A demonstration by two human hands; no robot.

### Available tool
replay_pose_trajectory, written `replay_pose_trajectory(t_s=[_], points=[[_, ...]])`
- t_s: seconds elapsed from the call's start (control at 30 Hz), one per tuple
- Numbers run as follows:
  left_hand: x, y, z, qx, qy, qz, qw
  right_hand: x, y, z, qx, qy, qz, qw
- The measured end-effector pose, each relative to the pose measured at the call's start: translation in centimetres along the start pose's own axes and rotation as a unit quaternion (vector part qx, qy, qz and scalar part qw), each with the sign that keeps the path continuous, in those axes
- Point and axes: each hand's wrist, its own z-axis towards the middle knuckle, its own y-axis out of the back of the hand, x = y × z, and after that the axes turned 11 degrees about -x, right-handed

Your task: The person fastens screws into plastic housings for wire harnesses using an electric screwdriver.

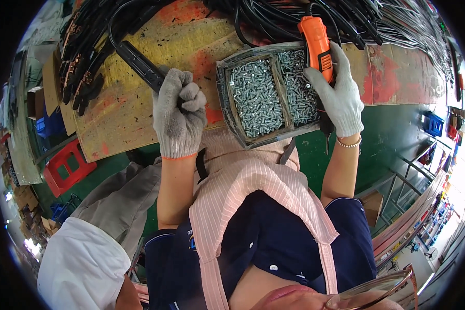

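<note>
My left hand [180,116], in a grey-white knit glove, is closed around the end of a long black plastic handle [138,64]. A black cable runs up from the handle's far end. In my gloved right hand [342,98] is an orange and black electric screwdriver [315,39], its thin bit pointing down toward me, past the tray's right side. Between my hands a dark, worn tray [243,139] sits at the table's front edge. Small silver screws [256,98] fill its two compartments, divided by a strip. My left fingers hide the near end of the handle.
The worn yellow and red table [119,121] carries black handles with copper-coloured parts [80,62] at far left. Black cables [274,23] and grey wires [413,26] lie along the back. A red plastic stool [67,168] and a person in a white cap [82,263] are at left.
</note>
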Motion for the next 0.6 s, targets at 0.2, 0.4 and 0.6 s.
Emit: replay_pose_trajectory(t_s=[0.2, 0.4, 0.6], points=[[-0.8, 0.3, -0.8, 0.000, -0.034, 0.067, 0.997, -2.0, 2.3, 0.7, 0.028, -0.151, 0.320, 0.935], [3.5, -2.3, -0.8, -0.043, -0.061, 0.070, 0.995, 2.3, 3.1, 1.5, -0.034, -0.064, 0.813, 0.577], [5.7, -4.1, -1.0, -0.007, -0.092, 0.201, 0.975, 3.8, 2.1, 0.1, 0.075, -0.018, 0.870, 0.487]])
